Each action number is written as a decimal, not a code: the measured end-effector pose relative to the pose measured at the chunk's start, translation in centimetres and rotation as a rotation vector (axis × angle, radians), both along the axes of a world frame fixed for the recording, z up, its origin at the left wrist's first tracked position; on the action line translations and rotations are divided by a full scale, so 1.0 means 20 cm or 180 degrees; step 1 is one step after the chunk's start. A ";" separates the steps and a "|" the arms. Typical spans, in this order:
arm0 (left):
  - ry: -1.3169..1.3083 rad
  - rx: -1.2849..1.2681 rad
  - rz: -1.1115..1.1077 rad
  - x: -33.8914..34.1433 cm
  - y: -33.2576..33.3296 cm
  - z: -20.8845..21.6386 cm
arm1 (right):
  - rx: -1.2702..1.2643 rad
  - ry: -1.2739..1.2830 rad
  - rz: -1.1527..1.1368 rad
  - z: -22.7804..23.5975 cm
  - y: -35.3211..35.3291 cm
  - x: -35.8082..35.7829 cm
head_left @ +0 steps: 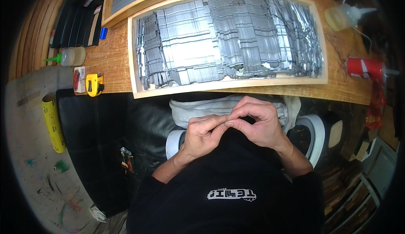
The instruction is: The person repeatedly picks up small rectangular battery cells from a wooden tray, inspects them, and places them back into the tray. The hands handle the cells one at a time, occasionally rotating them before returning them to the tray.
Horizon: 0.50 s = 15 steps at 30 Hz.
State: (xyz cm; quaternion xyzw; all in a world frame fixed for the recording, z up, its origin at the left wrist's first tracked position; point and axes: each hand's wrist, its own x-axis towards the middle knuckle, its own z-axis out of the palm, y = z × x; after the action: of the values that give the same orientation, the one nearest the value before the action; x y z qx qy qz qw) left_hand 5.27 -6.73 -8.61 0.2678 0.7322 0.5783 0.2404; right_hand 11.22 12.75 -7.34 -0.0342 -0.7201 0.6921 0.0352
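Thumbs and fingertips of my left hand (203, 135) and my right hand (260, 122) meet in front of my chest, both closed in a pinch. Whatever lies between the fingertips is too small or hidden to make out. Just beyond them, on the wooden table (112, 61), rests a shallow tray with a pale wooden rim (232, 87). It is packed with thin grey strips (190, 31) in overlapping rows; those at the right end lie more loosely. Neither hand touches the tray.
A second wooden-framed tray (113, 7) stands behind. On the left are a yellow tape measure (94, 84) and a green-tipped bottle (73, 56); on the right, another squeeze bottle (344, 16) and a red can (365, 68). A whitish cloth (190, 112) lies below the table edge.
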 end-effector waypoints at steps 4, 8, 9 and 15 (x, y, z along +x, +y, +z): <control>0.0017 -0.0030 -0.0003 0.00 0.00 0.00 | -0.0015 -0.0002 -0.0003 0.00 0.00 0.00; 0.0049 -0.0028 0.0010 0.00 0.00 0.00 | 0.0056 0.0048 0.0001 0.00 0.00 0.01; 0.0055 -0.0042 0.0004 0.00 0.00 0.00 | 0.0077 0.0065 0.0000 0.00 0.00 0.01; 0.0085 0.0016 0.0025 0.01 0.00 0.00 | 0.0189 0.0162 0.0011 0.01 0.00 0.01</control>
State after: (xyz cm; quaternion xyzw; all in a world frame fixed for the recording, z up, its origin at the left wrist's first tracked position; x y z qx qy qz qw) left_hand 5.40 -6.76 -8.60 0.2732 0.7350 0.5773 0.2276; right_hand 11.45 12.71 -7.05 -0.0143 -0.7392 0.6712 0.0533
